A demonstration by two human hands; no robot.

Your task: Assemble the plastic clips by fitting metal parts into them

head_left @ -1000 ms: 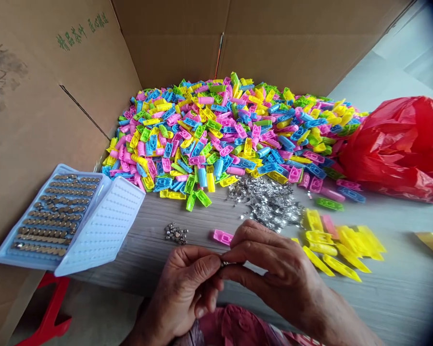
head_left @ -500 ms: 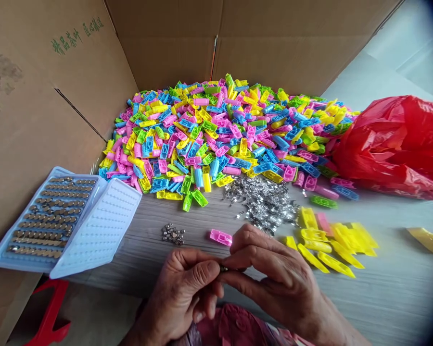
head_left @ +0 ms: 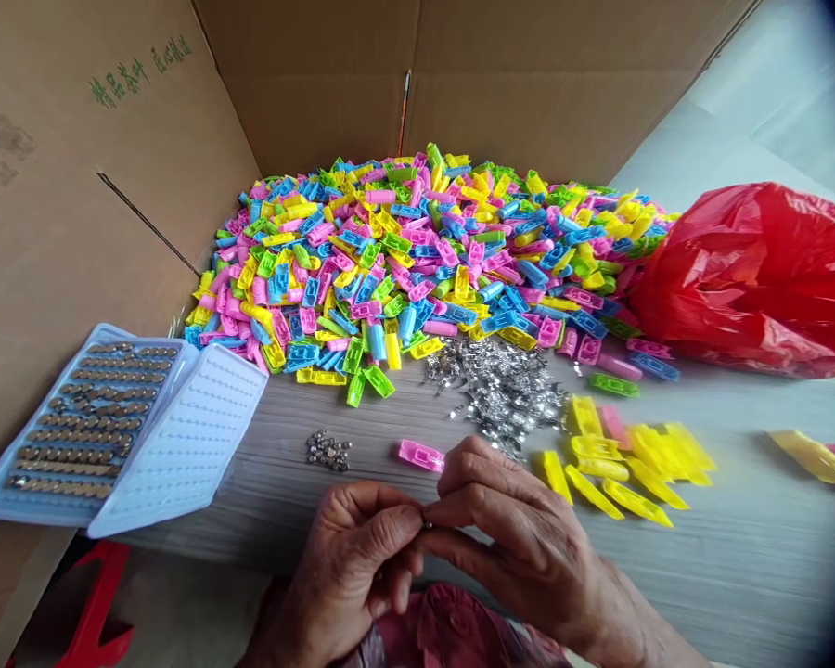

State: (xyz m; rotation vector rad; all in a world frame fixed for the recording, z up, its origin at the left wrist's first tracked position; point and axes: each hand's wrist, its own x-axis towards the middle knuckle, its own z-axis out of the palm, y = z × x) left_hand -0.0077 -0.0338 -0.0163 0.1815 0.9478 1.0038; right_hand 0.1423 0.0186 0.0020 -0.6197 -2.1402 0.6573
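At the front of the table, my left hand [head_left: 353, 562] and my right hand [head_left: 519, 533] meet fingertip to fingertip. Both are closed in a pinch around a small dark metal piece [head_left: 427, 525], mostly covered by the fingers, so its exact kind cannot be made out. Just beyond my right knuckles lies a pink plastic part [head_left: 421, 455] with a rectangular opening. A little cluster of round metal beads [head_left: 328, 451] rests ahead of my left hand. Several yellow plastic parts [head_left: 616, 464] lie to the right of my right hand.
Colourful plastic parts [head_left: 404, 250] form a big heap against the cardboard wall [head_left: 320, 102]. Shiny metal bits [head_left: 505, 385] are piled before it. On the left, an open blister tray [head_left: 173, 445] holds rows of metal discs. A red plastic bag [head_left: 758, 278] stands at the right.
The whole view has shifted slightly. My hands stay pinched together, with the fingertips closed a little further over the small metal piece.
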